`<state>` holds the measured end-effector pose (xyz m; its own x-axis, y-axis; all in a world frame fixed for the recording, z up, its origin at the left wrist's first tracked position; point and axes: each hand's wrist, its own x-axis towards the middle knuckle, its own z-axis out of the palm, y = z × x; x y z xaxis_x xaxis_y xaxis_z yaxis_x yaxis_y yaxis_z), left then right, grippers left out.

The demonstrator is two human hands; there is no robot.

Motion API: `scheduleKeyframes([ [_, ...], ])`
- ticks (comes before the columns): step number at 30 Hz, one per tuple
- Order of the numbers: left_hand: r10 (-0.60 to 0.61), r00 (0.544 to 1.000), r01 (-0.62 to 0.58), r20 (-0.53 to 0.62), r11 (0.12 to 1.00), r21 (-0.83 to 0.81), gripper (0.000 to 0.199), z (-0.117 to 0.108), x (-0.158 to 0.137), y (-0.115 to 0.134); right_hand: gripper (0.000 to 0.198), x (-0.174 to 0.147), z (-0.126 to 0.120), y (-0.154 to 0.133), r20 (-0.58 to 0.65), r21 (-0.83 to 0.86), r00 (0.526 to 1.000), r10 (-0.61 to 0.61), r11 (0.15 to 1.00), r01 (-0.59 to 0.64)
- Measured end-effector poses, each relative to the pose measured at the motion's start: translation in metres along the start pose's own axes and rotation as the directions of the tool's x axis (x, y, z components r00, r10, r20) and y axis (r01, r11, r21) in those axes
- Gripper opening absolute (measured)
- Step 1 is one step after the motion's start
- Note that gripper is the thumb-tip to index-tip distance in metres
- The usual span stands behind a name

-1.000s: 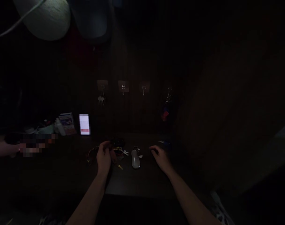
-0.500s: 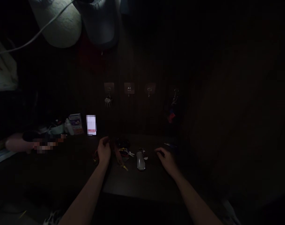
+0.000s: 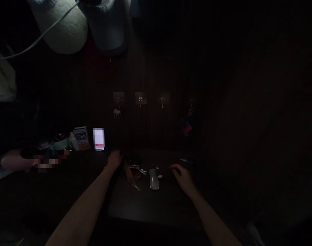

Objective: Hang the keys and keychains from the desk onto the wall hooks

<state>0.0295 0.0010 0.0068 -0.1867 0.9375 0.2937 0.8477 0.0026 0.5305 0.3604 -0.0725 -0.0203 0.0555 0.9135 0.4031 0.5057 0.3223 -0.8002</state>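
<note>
In the dim light my left hand point(image 3: 115, 159) is at the back of a dark surface, beside a brown strap point(image 3: 129, 174) with a yellowish end. Its fingertips are lost in shadow, so what they touch, if anything, is hidden. Just right of the strap lies a small heap of keys point(image 3: 138, 169), next to a black object point(image 3: 134, 159). A grey oval key fob point(image 3: 154, 180) with a ring lies between my hands. My right hand point(image 3: 182, 176) rests on the surface to the right, fingers loosely bent and apart, nothing visible in them.
On the wall are hooks, including two bare ones point(image 3: 140, 100) point(image 3: 163, 100); a key bunch point(image 3: 117, 112) hangs left, a red-and-blue keyring point(image 3: 187, 128) right. A lit phone point(image 3: 98, 138) and a small box point(image 3: 81, 138) stand left. Caps point(image 3: 66, 29) hang above. A thin object point(image 3: 187, 160) lies behind my right hand.
My left hand has turned, its back now facing me, and moved slightly toward the strap. My right hand stays in place. The whole view has shifted a little.
</note>
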Motion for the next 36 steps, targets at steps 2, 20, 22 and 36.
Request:
scheduleKeyframes([
  [2, 0.002, 1.000, -0.002, 0.002, 1.000, 0.025, 0.025, 0.001, 0.002, 0.000, 0.020, 0.000, 0.000, 0.000, 0.007, -0.005, 1.000, 0.002, 1.000, -0.002],
  [20, 0.069, 0.995, -0.073, -0.068, 0.995, -0.071, 0.024, -0.010, -0.014, 0.010, 0.019, 0.000, -0.001, -0.006, -0.002, 0.011, 1.000, -0.016, 1.000, 0.016],
  [22, 0.085, 0.993, -0.095, -0.087, 0.989, -0.113, 0.022, -0.010, -0.015, 0.012, 0.019, 0.000, -0.002, -0.007, -0.004, -0.001, 1.000, -0.006, 1.000, 0.006],
  [36, 0.049, 0.995, 0.022, 0.085, 0.735, -0.678, 0.027, -0.020, -0.017, 0.054, 0.019, 0.000, 0.000, -0.006, -0.018, 0.025, 1.000, 0.012, 1.000, -0.011],
])
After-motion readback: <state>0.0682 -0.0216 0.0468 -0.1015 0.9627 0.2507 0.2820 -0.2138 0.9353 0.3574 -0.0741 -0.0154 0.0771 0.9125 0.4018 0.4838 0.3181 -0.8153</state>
